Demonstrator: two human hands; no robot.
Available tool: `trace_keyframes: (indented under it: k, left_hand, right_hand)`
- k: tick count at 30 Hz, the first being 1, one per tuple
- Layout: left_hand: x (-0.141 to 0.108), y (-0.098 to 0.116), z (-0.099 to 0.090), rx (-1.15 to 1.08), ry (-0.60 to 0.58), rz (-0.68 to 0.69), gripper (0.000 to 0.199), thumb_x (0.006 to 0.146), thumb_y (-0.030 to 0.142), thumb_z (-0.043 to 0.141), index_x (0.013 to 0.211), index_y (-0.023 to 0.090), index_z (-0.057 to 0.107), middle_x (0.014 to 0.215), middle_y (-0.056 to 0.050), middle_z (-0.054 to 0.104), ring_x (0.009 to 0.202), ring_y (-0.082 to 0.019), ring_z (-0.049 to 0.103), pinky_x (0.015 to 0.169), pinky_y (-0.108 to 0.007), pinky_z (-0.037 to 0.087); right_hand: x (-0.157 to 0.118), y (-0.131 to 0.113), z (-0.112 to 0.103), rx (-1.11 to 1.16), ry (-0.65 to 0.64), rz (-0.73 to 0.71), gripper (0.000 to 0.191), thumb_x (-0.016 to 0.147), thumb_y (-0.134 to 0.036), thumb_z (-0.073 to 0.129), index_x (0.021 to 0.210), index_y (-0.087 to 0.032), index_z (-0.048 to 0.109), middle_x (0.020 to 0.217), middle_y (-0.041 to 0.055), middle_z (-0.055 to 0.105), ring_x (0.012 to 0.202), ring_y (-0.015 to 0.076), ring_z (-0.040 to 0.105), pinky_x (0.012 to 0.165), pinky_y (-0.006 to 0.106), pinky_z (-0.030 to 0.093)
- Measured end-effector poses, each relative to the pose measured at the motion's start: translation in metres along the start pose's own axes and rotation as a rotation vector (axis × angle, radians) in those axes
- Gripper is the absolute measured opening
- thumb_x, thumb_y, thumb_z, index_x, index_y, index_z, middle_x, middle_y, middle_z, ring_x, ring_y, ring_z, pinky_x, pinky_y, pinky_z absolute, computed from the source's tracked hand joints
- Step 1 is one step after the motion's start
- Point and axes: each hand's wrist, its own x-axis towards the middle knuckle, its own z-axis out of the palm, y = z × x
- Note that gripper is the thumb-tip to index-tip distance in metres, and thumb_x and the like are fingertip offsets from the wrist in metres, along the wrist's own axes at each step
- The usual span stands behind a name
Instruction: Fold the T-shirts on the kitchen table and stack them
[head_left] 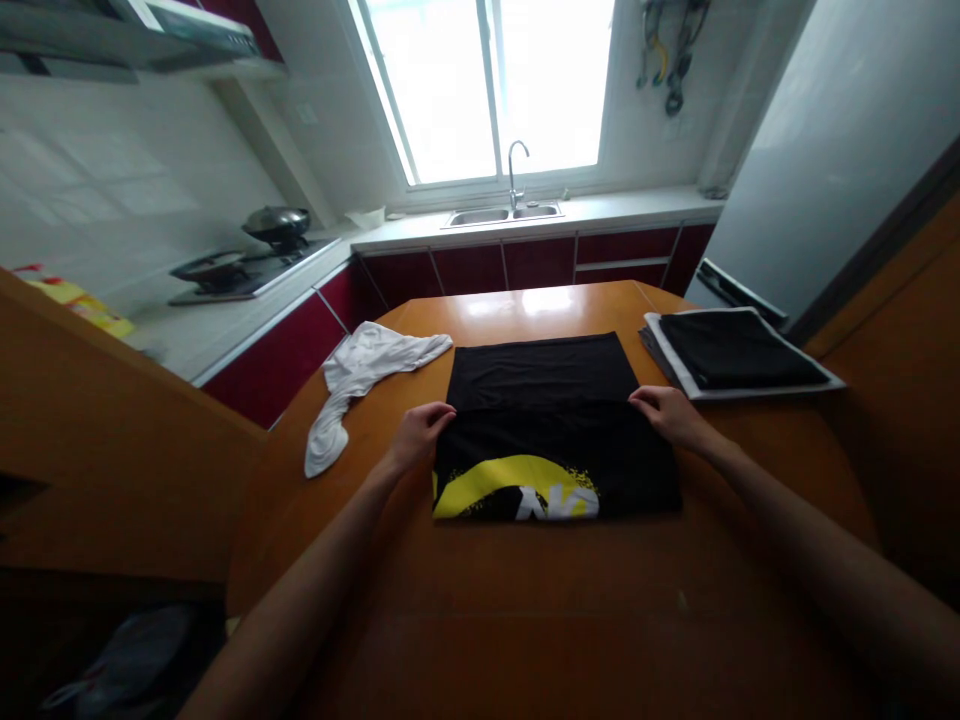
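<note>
A black T-shirt (555, 430) with a yellow and white print lies folded on the wooden table (525, 620) in front of me. One layer is turned over the lower part, and its edge runs across between my hands. At the left end of that edge, my left hand (421, 432) pinches the fabric between thumb and fingers. My right hand (669, 412) pinches the same edge at its right end. The printed part faces up at the near side, cut off by the bottom fold.
A crumpled white garment (367, 365) lies on the table's left. Folded clothes (742, 350), black over white and grey, are stacked at the right. Beyond the table are a counter with a sink (480, 216), a stove with pans (276, 222) and a fridge (817, 150).
</note>
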Motion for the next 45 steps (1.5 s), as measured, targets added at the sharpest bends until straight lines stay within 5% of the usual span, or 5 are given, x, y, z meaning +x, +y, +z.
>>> trace_keyframes:
  k: [8,13,20,35,45]
  left_hand:
    - [0.004,-0.012,0.01,0.132,-0.071,0.029,0.024,0.091,0.037,0.055,0.091,0.019,0.072,0.09,-0.007,0.075,0.085,-0.023,0.07,0.081,-0.034,0.054]
    - [-0.015,0.023,0.02,0.391,0.064,0.162,0.036,0.097,0.029,0.048,0.126,0.014,0.064,0.127,-0.015,0.065,0.119,-0.028,0.06,0.107,-0.044,0.046]
    - [-0.062,0.05,0.059,0.533,-0.218,0.244,0.058,0.103,0.044,0.039,0.154,0.017,0.037,0.164,-0.011,0.03,0.152,-0.028,0.022,0.122,-0.05,0.025]
    - [-0.03,0.081,0.091,0.606,-0.309,0.113,0.064,0.102,0.054,0.036,0.154,0.017,0.038,0.164,-0.01,0.026,0.153,-0.031,0.018,0.121,-0.056,0.021]
    - [-0.03,0.073,0.102,0.565,-0.225,0.125,0.066,0.101,0.055,0.039,0.154,0.017,0.039,0.163,-0.013,0.029,0.153,-0.032,0.02,0.12,-0.058,0.022]
  right_hand:
    - [0.01,0.004,0.008,-0.127,-0.072,0.042,0.021,0.092,-0.029,0.054,0.089,-0.019,0.073,0.092,0.0072,0.077,0.088,0.0221,0.07,0.081,0.03,0.049]
    - [-0.007,-0.031,0.015,-0.513,0.036,0.095,0.035,0.099,-0.037,0.048,0.119,-0.018,0.069,0.118,0.0136,0.072,0.107,0.0291,0.065,0.092,0.04,0.047]
    - [-0.063,-0.069,0.066,-0.585,-0.052,-0.048,0.057,0.103,-0.043,0.032,0.151,-0.014,0.044,0.16,0.0123,0.037,0.148,0.0264,0.03,0.12,0.047,0.023]
    - [-0.041,-0.089,0.092,-0.541,-0.245,0.129,0.068,0.102,-0.052,0.03,0.157,-0.012,0.032,0.166,0.0133,0.019,0.154,0.027,0.012,0.122,0.056,0.01]
    - [-0.03,-0.079,0.092,-0.512,-0.156,0.128,0.067,0.102,-0.052,0.03,0.155,-0.01,0.035,0.165,0.0145,0.024,0.154,0.0268,0.016,0.121,0.055,0.012]
